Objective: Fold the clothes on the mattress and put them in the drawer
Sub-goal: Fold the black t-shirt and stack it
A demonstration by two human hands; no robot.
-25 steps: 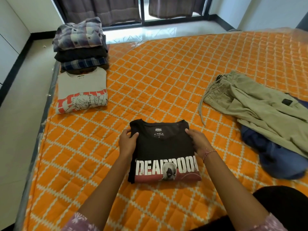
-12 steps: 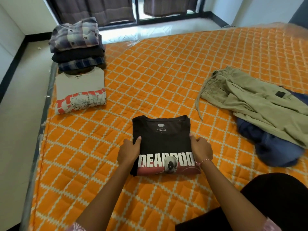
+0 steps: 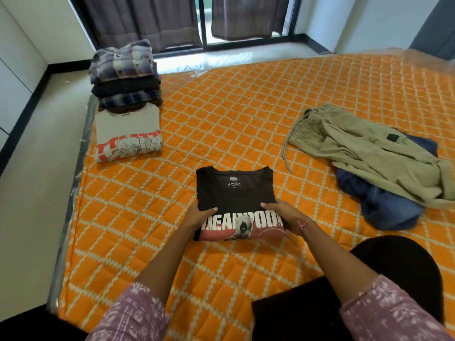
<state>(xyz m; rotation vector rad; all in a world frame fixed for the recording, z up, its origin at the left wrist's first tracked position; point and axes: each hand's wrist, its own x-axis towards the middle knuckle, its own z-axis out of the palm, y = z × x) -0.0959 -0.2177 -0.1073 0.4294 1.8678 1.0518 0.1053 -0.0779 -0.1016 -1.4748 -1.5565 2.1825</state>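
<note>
Folded black shirt [image 3: 236,193] flat on the mattress [image 3: 246,107], left hand [image 3: 197,215] and right hand [image 3: 283,212] gripping opposite side edges, thumbs on top, likely for lifting it whole toward the folded stack [image 3: 125,77]

A folded t-shirt [image 3: 236,193] lies on the mattress [image 3: 221,114] near its near edge, roughly central. The left hand [image 3: 197,216] grips its left side, the right hand [image 3: 283,214] its right side. At the far left a stack of folded clothes [image 3: 124,75] sits, with another folded shirt [image 3: 128,134] just in front. To the right, trousers [image 3: 369,153] lie over a crumpled garment [image 3: 386,205].
</note>
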